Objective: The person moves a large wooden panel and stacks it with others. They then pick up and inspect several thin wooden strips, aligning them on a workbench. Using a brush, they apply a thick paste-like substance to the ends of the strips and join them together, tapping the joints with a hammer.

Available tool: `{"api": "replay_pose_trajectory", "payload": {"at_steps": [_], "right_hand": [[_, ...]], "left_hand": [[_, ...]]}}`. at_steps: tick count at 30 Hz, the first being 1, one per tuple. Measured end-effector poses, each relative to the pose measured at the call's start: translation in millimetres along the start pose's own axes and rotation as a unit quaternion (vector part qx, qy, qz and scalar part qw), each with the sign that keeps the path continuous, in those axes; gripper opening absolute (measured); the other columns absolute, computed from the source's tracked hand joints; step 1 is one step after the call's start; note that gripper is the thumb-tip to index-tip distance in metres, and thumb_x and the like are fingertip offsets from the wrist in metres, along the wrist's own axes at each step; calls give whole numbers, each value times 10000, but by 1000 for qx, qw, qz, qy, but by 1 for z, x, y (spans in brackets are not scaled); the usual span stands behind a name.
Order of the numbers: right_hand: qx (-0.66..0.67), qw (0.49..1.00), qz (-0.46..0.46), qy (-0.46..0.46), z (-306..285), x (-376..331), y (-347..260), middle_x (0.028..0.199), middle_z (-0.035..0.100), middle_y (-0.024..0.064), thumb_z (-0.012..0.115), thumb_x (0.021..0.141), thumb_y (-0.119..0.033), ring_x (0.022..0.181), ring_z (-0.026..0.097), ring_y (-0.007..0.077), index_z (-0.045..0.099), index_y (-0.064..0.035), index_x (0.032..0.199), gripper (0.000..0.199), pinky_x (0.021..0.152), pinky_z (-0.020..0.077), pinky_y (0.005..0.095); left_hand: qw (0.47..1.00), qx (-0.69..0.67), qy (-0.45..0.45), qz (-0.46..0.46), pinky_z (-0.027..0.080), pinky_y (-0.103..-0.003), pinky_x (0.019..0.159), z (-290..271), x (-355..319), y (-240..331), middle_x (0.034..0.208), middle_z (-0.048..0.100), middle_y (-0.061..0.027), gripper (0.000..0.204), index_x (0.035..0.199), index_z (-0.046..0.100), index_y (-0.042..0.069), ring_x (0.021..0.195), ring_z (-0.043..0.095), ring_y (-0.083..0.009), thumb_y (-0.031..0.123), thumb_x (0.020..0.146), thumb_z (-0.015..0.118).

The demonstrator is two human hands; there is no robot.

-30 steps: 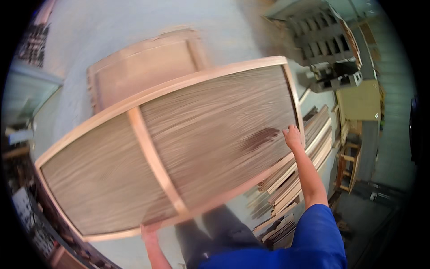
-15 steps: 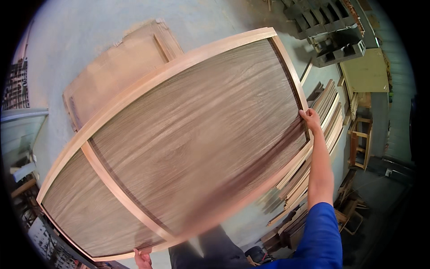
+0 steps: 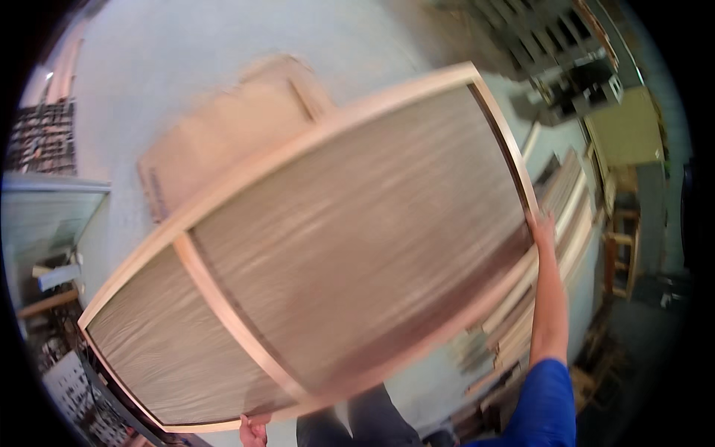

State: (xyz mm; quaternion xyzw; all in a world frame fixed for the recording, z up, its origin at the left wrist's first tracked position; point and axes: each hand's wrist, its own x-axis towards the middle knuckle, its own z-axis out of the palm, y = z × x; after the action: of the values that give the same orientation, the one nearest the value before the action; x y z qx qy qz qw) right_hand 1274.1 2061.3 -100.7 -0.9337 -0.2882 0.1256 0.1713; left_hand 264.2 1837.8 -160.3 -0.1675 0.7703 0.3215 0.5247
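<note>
A large framed wooden panel [image 3: 357,246] fills the middle of the view, held tilted in front of me. Its border is pale wood, a pale crossbar [image 3: 231,313] divides it, and brown wood-grain sheets fill the two parts. My right hand [image 3: 543,229] grips the right side of the frame, blurred by motion. At the near long edge, left of my legs, my left hand [image 3: 253,431] is closed on the frame. The fingers under the panel are hidden for both hands.
Beyond the panel, a cardboard sheet [image 3: 231,130] lies on the pale floor. Stacked wooden strips [image 3: 570,197] lie to the right, with grey pallets [image 3: 551,45] farther back. A small wooden frame [image 3: 622,253] stands at the far right. Racks and a glass-like sheet [image 3: 45,216] are on the left.
The whole scene, panel and floor items together, has shifted right in the picture, with some blur. Both hands keep their places on the frame.
</note>
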Motion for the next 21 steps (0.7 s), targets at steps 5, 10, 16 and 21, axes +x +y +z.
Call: {"api": "replay_pose_trajectory", "payload": {"at_steps": [5,10,16,21], "right_hand": [[443,806,384,-84,16,-69,142,1377,589,143,655,1001,-401,1185,618,355,430,-77,1508,643,903,555,560],[380,822,420,-64,21,-51,146,1336,593,197,642,1020,-312,1201,612,396,417,-47,1483,579,897,555,589],[419,814,395,-76,24,-62,127,1350,590,189,641,1022,-309,1181,625,406,418,-37,1470,569,890,533,656],[367,845,380,-78,13,-73,94,1322,606,195,685,987,-261,1160,637,394,426,-12,1461,595,859,546,639]], "left_hand": [[999,2,-14,-31,538,-440,1061,23,5,2,1290,646,-194,540,1382,515,-12,1185,636,-337,339,1003,675],[999,2,-24,-33,539,-440,1059,35,3,8,1286,648,-195,539,1381,518,-10,1183,637,-338,337,1001,677],[999,8,-20,-23,540,-439,1058,37,0,12,1281,651,-196,538,1380,521,-9,1181,639,-339,335,998,680],[1000,10,-7,-15,541,-438,1056,33,-7,15,1277,653,-197,537,1379,523,-8,1179,640,-340,333,996,682]]}}
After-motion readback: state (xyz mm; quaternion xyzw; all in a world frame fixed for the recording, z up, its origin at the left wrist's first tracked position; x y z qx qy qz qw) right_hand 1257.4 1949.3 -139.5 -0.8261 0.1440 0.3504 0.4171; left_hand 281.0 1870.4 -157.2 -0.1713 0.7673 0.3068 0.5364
